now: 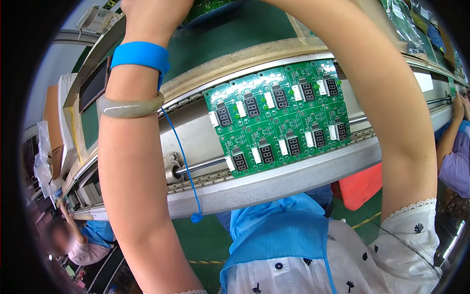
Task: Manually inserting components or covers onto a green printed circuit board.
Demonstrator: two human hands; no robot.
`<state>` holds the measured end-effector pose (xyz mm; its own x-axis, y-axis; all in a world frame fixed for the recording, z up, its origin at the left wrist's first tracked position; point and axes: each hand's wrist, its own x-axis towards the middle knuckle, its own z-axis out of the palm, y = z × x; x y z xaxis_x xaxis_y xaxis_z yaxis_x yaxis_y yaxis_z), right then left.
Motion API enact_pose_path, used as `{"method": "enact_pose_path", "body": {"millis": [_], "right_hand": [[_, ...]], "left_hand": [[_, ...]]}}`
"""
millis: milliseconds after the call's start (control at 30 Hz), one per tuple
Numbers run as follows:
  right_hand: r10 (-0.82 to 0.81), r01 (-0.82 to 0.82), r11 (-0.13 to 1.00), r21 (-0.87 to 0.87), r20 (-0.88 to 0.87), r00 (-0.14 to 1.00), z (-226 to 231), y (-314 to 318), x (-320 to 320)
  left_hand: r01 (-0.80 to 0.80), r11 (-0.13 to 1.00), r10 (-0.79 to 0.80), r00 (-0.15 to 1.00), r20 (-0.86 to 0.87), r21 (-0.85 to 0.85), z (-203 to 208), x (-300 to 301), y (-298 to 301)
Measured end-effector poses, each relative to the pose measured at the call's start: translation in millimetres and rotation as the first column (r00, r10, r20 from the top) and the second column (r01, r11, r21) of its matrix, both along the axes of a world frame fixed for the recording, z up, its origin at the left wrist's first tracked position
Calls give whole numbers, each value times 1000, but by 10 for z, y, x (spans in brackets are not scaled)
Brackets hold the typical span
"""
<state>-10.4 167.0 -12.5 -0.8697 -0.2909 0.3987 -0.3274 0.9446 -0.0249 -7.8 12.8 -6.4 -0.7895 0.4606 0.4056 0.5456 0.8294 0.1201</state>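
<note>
My left hand (152,13) reaches up to the far edge of the view, with its fingers cut off there. A blue wrist strap (139,55) with a thin blue cord (182,153) and a pale bangle (131,108) are on that arm. My right forearm (364,54) bends over to the top edge, and its hand lies outside the picture. Between my arms a green circuit board panel (270,128) rests across the conveyor rails, bearing several dark digit displays and white connectors. Something green (204,6), only partly seen, is beside my left hand.
The conveyor's metal front rail (274,182) runs close before my body. A metal shaft (201,165) passes beneath the panel. Beyond lies a green work surface (240,32) with a tan edge. Other people (93,245) work at far left and right (458,157). A red chair (360,188) stands below.
</note>
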Motion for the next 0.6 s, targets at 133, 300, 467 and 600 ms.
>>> {"method": "enact_pose_path", "body": {"millis": [133, 300, 467, 600], "right_hand": [[9, -12, 999, -48, -53, 999, -12, 15, 11], [79, -109, 978, -178, -169, 983, -76, 122, 53], [172, -296, 864, -407, -314, 934, -4, 193, 289], [165, -176, 765, -620, -75, 983, 174, 392, 634]], "left_hand": [[60, 993, -53, 996, -66, 105, -8, -38, -59], [124, 988, -109, 983, -151, 90, -8, -22, -38], [103, 985, -83, 987, -136, 142, -17, 52, -125], [119, 937, -97, 992, -83, 328, 166, 285, -24]]}}
